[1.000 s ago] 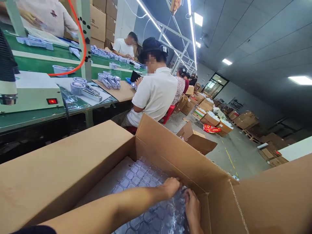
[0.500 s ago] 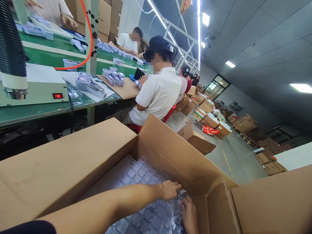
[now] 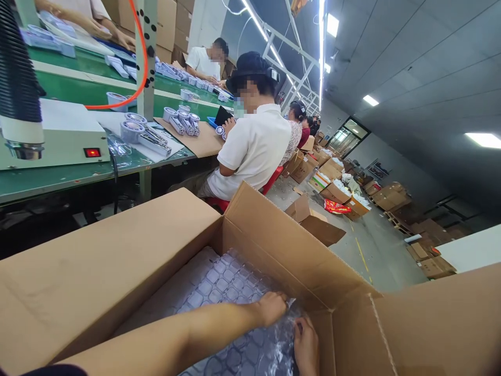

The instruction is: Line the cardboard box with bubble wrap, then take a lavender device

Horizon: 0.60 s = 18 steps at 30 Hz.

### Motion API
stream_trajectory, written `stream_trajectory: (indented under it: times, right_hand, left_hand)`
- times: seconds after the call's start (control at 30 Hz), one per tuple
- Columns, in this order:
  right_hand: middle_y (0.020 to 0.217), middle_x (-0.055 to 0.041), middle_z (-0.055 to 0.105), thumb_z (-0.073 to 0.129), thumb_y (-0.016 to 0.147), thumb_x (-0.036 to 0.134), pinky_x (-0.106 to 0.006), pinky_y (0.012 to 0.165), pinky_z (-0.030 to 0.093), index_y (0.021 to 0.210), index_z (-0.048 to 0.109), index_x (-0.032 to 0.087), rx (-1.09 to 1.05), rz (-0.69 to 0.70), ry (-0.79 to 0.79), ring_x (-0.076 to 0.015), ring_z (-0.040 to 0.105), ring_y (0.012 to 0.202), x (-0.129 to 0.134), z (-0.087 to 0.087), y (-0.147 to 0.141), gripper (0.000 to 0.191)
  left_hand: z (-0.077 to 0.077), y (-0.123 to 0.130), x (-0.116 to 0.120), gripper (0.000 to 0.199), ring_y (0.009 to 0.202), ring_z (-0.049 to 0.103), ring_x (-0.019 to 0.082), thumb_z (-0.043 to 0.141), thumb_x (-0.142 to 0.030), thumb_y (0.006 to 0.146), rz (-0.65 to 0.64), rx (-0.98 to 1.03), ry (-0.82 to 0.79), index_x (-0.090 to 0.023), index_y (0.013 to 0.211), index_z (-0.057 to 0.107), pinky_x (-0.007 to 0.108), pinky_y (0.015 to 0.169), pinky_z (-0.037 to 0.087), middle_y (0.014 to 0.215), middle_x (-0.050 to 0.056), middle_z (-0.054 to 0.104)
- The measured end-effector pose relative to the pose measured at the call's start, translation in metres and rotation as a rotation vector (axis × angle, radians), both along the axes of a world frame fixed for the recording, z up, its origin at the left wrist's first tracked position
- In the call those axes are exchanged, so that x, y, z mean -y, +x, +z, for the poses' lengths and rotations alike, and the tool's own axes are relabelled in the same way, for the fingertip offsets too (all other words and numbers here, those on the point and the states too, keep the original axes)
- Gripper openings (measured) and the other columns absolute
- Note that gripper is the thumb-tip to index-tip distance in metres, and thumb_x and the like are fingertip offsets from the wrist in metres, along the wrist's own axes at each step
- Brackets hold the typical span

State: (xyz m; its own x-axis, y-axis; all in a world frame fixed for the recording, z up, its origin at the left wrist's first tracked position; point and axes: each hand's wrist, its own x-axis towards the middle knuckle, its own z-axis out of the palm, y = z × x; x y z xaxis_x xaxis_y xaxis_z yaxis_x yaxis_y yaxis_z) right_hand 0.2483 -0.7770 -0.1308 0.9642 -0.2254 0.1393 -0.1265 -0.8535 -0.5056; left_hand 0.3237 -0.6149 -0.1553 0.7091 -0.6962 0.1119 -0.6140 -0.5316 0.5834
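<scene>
Since a second ago our left hand [image 3: 272, 308] and right hand [image 3: 306, 344] have hardly moved, both pinching the bubble wrap [image 3: 227, 292] at the far corner inside the cardboard box [image 3: 274, 235].

The green surface [image 3: 58, 175] runs along the left — on it sit a pale machine [image 3: 58, 136] with a red switch, a white sheet bearing lilac round-headed devices [image 3: 143, 137], and a cardboard sheet [image 3: 198, 143] carrying more of them. The grey floor [image 3: 354, 250] at right holds open cardboard boxes [image 3: 317, 222] — some near, others scattered farther back along the wall.
</scene>
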Motion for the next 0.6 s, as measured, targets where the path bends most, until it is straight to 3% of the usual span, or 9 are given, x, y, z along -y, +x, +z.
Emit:
stream_trajectory:
  times: [0.1,0.23,0.33,0.43,0.6]
  right_hand:
    - [0.09,-0.0083,0.069,0.045,0.08,0.035,-0.024,0.079,0.051,0.077,0.071,0.018,-0.171,0.046,-0.003,-0.0155,0.066,0.085,0.002,0.003,-0.005,0.032]
    - [0.114,-0.0119,0.066,0.047,0.078,0.016,-0.025,0.096,0.048,0.092,0.073,0.015,-0.4,0.071,-0.105,-0.0172,0.065,0.105,-0.017,0.009,-0.01,0.03]
    - [0.1,-0.0096,0.069,0.044,0.077,0.012,-0.022,0.086,0.048,0.082,0.07,0.014,-0.41,0.078,-0.103,-0.0152,0.065,0.094,-0.027,0.015,-0.01,0.026]
    - [0.084,-0.006,0.067,0.047,0.079,0.019,-0.02,0.076,0.046,0.073,0.066,0.014,-0.378,0.073,-0.008,-0.0134,0.063,0.08,-0.021,0.021,-0.01,0.021]
    - [0.091,-0.0077,0.07,0.044,0.081,0.026,-0.024,0.079,0.045,0.081,0.067,0.016,-0.297,-0.04,0.003,-0.0173,0.065,0.087,-0.012,0.03,-0.01,0.026]
  left_hand:
    - [0.005,-0.001,-0.004,0.021,0.097,0.064,0.022,0.061,-0.026,0.097,0.031,0.01,0.084,-0.012,0.111,0.062,0.04,0.084,0.057,0.109,0.009,0.064]
    - [0.013,-0.005,-0.005,0.023,0.094,0.065,0.021,0.061,-0.026,0.097,0.012,0.048,0.15,-0.011,0.116,0.06,0.039,0.082,0.058,0.106,0.008,0.064]
    - [0.02,-0.007,-0.005,0.022,0.095,0.064,0.021,0.06,-0.024,0.098,-0.048,0.107,0.171,-0.012,0.115,0.061,0.04,0.083,0.057,0.107,0.008,0.064]
    - [0.028,-0.006,-0.005,0.02,0.098,0.064,0.021,0.058,-0.023,0.099,-0.085,0.168,0.169,-0.013,0.116,0.061,0.04,0.086,0.056,0.109,0.008,0.064]
    - [0.042,-0.007,-0.005,0.019,0.096,0.064,0.021,0.059,-0.02,0.098,-0.109,0.223,0.162,-0.012,0.114,0.061,0.038,0.082,0.058,0.105,0.008,0.064]
